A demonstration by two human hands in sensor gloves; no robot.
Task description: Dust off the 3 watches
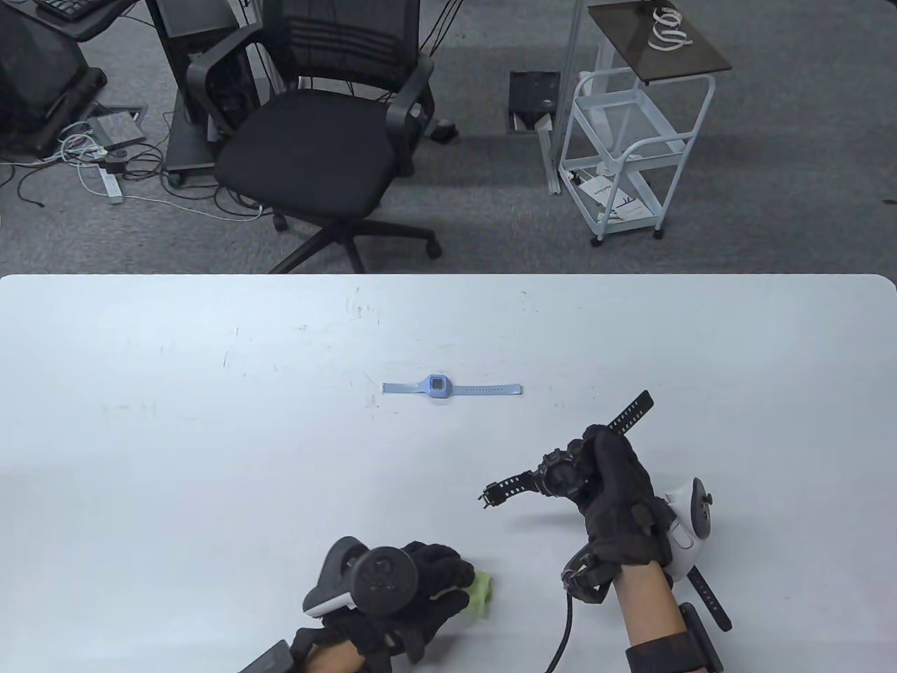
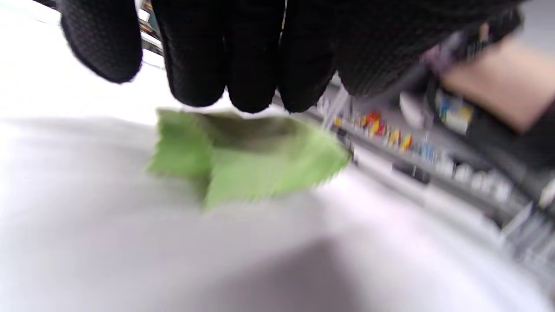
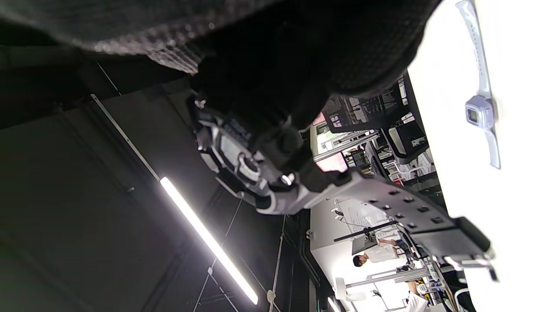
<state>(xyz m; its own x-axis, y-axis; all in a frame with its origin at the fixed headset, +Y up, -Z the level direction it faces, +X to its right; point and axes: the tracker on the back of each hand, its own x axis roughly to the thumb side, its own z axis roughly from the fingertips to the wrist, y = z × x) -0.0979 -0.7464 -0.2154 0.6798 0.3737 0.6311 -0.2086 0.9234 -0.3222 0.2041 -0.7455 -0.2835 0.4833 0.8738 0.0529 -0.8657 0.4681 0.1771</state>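
Note:
My right hand grips a black watch by its case and holds it above the table, with one strap pointing left and the other up-right. The right wrist view shows this black watch close under the fingers. A light blue watch lies flat near the table's middle, apart from both hands, and the light blue watch also shows in the right wrist view. My left hand curls down onto a crumpled green cloth near the front edge. The cloth lies on the table under my fingertips.
A black strap with holes and a dark loop with a cable show beside my right forearm; I cannot tell what they belong to. Beyond the white table stand an office chair and a white cart.

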